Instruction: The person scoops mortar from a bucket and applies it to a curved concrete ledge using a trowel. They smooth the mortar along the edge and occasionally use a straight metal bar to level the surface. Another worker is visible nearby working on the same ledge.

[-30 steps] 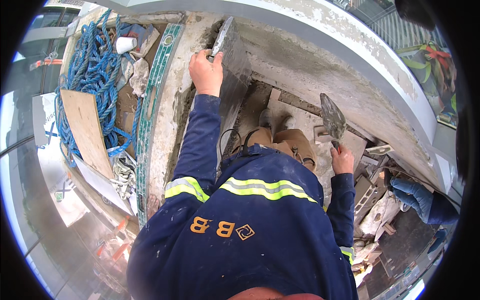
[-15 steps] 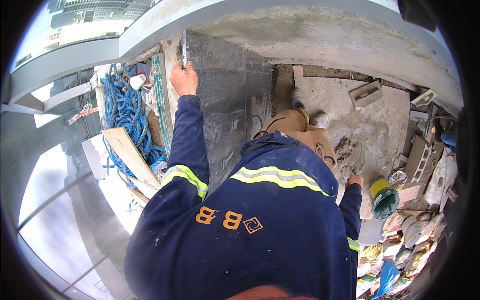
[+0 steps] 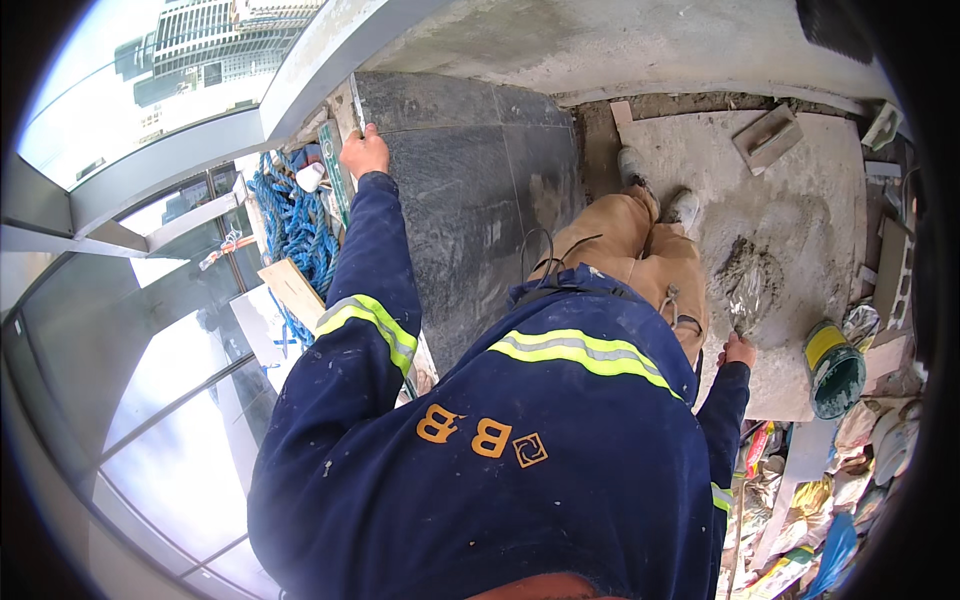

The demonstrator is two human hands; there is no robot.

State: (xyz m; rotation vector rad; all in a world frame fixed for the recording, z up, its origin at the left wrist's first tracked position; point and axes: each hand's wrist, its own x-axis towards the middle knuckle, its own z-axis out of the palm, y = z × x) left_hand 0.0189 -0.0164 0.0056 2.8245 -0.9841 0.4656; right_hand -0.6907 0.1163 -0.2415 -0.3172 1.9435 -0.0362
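Looks like mortar-scooping is the step in hand here: the right hand [image 3: 738,350] is wrapping its grip around what seems to be a trowel [image 3: 744,303], blade resting at the wet mortar [image 3: 748,266], well in from the right edge of the board [image 3: 690,140]. Left hand [image 3: 365,153] is resting on the dark tile panel's [image 3: 450,200] top edge; can't tell how tight that grip is. Next move's probably calling for a level blade.

Looking steeply down from the head, close above the navy jacket [image 3: 560,470], reaching wide to left hand [image 3: 365,152] and right hand [image 3: 738,350].
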